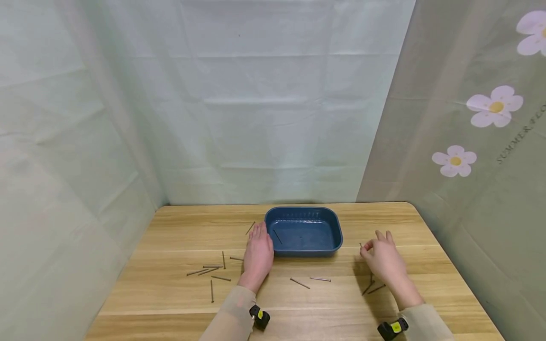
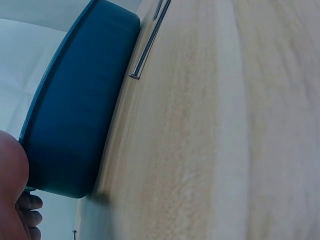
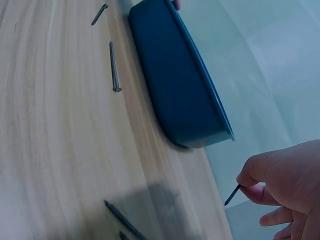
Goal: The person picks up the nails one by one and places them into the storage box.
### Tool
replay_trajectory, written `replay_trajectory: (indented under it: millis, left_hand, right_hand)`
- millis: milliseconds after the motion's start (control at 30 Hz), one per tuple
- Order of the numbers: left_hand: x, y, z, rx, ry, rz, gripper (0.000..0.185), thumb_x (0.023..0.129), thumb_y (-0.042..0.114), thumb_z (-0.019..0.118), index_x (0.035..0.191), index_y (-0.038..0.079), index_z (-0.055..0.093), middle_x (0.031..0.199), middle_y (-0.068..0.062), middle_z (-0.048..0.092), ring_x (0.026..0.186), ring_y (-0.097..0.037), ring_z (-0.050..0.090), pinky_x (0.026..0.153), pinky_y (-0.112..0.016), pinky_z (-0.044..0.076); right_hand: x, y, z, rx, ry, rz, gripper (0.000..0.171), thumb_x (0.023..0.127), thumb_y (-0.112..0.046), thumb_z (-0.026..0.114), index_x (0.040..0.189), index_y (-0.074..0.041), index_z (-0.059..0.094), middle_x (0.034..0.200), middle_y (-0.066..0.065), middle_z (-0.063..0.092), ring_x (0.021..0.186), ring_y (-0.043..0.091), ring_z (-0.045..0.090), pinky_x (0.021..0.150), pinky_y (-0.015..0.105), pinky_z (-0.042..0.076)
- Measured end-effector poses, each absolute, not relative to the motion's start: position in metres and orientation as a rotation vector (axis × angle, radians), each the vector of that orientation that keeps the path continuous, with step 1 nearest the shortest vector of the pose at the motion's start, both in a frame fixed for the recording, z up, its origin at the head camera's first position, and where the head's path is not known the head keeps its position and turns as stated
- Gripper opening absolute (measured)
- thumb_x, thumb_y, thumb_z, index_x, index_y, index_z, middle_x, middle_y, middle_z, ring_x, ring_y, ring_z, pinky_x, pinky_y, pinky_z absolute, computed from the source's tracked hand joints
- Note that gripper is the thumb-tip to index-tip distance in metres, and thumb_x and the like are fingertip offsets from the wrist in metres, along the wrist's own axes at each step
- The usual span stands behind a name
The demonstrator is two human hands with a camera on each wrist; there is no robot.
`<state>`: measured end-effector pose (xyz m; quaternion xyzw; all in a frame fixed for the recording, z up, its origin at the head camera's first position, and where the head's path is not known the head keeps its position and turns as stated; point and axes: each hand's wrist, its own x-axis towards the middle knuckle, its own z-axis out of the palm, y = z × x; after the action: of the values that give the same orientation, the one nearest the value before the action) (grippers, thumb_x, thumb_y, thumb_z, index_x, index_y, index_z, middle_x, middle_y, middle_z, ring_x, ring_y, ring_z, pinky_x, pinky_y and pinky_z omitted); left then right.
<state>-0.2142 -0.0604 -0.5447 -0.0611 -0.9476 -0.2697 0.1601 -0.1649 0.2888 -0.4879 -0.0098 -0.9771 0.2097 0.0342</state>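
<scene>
My left hand [image 1: 259,251] rests against the left end of a dark blue rectangular tray [image 1: 337,246], its fingers extended along the rim. Inside the tray lies a nail [image 1: 277,237]. To the right of the tray, my right hand [image 1: 386,260] pinches a single nail [image 3: 232,195] between thumb and index finger, above the tabletop. The other fingers of that hand are spread away from the nail. Below the right hand, a few more nails [image 1: 377,289] lie on the wood, partly covered by the hand in the head view.
Several nails [image 1: 209,270] are scattered left of my left arm, with another nail [image 1: 250,228] near the tray's left end. Two nails [image 1: 300,283] lie in front of the tray. The wooden table [image 1: 192,222] meets hanging curtains [image 1: 264,142] at its back and sides.
</scene>
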Motion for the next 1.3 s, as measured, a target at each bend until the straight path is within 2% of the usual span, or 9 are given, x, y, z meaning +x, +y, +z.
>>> replay_trajectory:
  millis: [267, 567, 967, 1133, 1300]
  left_hand:
    - [-0.213, -0.060, -0.543, -0.170, -2.710, -0.777, 0.047, 0.112, 0.010, 0.049, 0.151, -0.016, 0.047, 0.154, -0.032, 0.052, 0.148, -0.044, 0.046, 0.124, -0.056, 0.035]
    - [-0.213, -0.060, -0.545, -0.169, -2.722, -0.778, 0.047, 0.113, 0.010, 0.047, 0.153, -0.015, 0.046, 0.156, -0.030, 0.050, 0.150, -0.043, 0.044, 0.125, -0.055, 0.034]
    - [-0.213, -0.060, -0.545, -0.176, -2.719, -0.766, 0.047, 0.113, 0.010, 0.047, 0.153, -0.015, 0.046, 0.156, -0.030, 0.050, 0.149, -0.044, 0.045, 0.125, -0.055, 0.034]
    - [-0.212, -0.060, -0.544, -0.180, -2.709, -0.768, 0.047, 0.112, 0.009, 0.049, 0.152, -0.016, 0.047, 0.155, -0.031, 0.051, 0.148, -0.045, 0.046, 0.123, -0.057, 0.035]
    - [-0.213, -0.061, -0.545, -0.179, -2.709, -0.770, 0.047, 0.112, 0.010, 0.048, 0.152, -0.015, 0.046, 0.156, -0.031, 0.050, 0.148, -0.044, 0.046, 0.124, -0.056, 0.035]
  right_hand:
    - [-0.168, 0.278, -0.481, -0.016, -2.971, 0.674, 0.017, 0.098, -0.020, 0.065, 0.084, -0.013, 0.072, 0.157, 0.043, 0.038, 0.151, 0.064, 0.022, 0.106, 0.078, 0.042]
    - [-0.176, 0.259, -0.474, 0.037, -2.944, 0.699, 0.016, 0.097, -0.019, 0.065, 0.085, -0.014, 0.074, 0.158, 0.040, 0.041, 0.152, 0.062, 0.024, 0.115, 0.074, 0.035]
    - [-0.184, 0.234, -0.471, 0.078, -2.928, 0.723, 0.015, 0.097, -0.021, 0.069, 0.084, -0.015, 0.072, 0.159, 0.035, 0.043, 0.154, 0.058, 0.026, 0.114, 0.072, 0.039]
    - [-0.186, 0.225, -0.471, 0.103, -2.917, 0.716, 0.018, 0.096, -0.021, 0.070, 0.078, -0.018, 0.068, 0.157, 0.035, 0.046, 0.153, 0.057, 0.030, 0.108, 0.070, 0.047]
    - [-0.188, 0.218, -0.472, 0.143, -2.899, 0.697, 0.018, 0.096, -0.022, 0.072, 0.079, -0.018, 0.067, 0.154, 0.036, 0.049, 0.151, 0.057, 0.033, 0.112, 0.070, 0.043]
